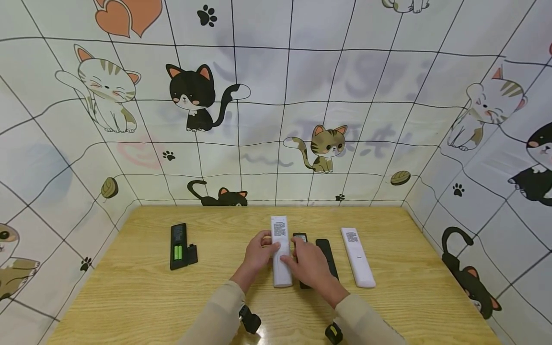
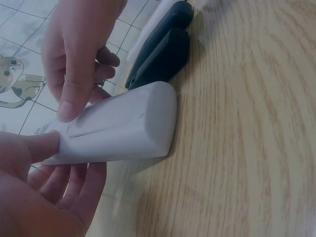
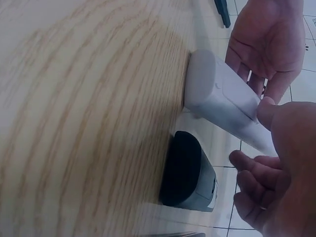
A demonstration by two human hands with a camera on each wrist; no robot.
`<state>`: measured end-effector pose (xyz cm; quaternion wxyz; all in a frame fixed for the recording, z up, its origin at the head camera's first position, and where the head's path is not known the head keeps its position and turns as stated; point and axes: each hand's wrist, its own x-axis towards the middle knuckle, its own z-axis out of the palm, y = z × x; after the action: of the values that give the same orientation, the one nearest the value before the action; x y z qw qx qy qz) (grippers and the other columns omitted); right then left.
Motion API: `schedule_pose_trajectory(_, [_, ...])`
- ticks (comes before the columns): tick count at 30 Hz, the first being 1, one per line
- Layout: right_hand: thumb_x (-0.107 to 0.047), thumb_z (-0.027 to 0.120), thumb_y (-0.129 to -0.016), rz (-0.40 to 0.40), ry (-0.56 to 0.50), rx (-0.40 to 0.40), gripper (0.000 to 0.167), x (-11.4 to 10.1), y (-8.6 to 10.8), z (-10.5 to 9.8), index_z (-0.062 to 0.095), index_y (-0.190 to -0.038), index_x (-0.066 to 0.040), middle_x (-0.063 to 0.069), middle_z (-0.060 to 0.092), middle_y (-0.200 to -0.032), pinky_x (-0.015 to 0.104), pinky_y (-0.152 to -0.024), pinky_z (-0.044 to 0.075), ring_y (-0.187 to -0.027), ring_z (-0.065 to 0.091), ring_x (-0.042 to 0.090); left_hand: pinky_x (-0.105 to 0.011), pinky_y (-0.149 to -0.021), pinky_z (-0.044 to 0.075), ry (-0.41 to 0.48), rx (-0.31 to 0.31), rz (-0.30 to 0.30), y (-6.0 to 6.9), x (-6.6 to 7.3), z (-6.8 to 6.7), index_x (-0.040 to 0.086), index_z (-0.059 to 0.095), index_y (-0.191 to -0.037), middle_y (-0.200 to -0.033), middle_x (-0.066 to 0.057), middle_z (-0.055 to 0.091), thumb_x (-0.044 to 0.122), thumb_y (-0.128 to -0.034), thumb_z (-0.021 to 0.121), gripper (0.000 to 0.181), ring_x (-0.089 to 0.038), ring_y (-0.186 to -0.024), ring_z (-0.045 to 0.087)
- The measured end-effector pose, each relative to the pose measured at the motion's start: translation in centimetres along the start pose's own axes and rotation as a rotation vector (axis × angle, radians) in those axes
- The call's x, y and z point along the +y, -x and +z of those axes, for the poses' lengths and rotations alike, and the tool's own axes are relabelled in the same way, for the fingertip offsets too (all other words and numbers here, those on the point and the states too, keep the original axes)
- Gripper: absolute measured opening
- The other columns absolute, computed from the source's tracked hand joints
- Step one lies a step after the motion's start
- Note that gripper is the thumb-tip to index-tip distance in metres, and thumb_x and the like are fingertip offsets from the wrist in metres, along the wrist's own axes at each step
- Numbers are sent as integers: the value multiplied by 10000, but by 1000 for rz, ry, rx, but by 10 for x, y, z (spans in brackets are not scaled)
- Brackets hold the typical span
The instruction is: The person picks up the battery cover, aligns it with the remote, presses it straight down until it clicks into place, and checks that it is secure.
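Note:
A white remote [image 1: 282, 268] lies back side up, its printed label toward the far end. My left hand [image 1: 257, 254] grips its left side, thumb on top and fingers along the edge, as the left wrist view shows [image 2: 54, 192]. The thumb of my right hand [image 1: 311, 264] presses on the back cover of the white remote [image 2: 118, 118]; its other fingers are loosely bent beside the right edge. In the right wrist view the cover of the white remote [image 3: 237, 94] looks closed, with the right thumb on it.
Two black remotes lie to the right, one [image 1: 300, 235] partly under my right hand and another [image 1: 326, 251] beside it. Farther right is a second white remote [image 1: 359, 258]. At the left a black remote [image 1: 178, 235] shows green batteries, its cover [image 1: 192, 254] alongside.

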<state>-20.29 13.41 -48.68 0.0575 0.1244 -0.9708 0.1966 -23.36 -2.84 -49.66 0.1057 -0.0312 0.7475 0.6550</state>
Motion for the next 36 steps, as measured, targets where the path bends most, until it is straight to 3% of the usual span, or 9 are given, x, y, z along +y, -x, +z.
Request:
schedule_pose_trajectory(9, [-487, 616, -919, 65, -72, -134, 424, -4, -4, 1, 607, -1091, -100, -48, 522, -666, 242, -475, 346, -544, 458, 98, -300, -679, 553, -20, -2, 7, 1, 1, 1, 111, 538, -1335, -1176, -135, 654, 159, -947, 639, 404, -193, -925, 634])
schedule_pose_trajectory(18, [-465, 632, -916, 84, -87, -150, 370, -6, -4, 1, 582, -1009, -111, -32, 508, -663, 245, -468, 328, -543, 450, 113, -319, -688, 562, -3, -5, 21, 3, 1, -1, 94, 537, -1331, -1168, -152, 654, 153, -945, 641, 403, -193, -922, 637])
schedule_pose_trajectory(36, [-463, 632, -916, 65, -94, -156, 391, -6, -5, -1, 586, -1048, -98, -33, 512, -676, 238, -478, 334, -561, 451, 107, -325, -681, 562, 4, -8, 33, 4, 0, -1, 92, 525, -1343, -1174, -153, 655, 158, -944, 644, 422, -191, -928, 639])
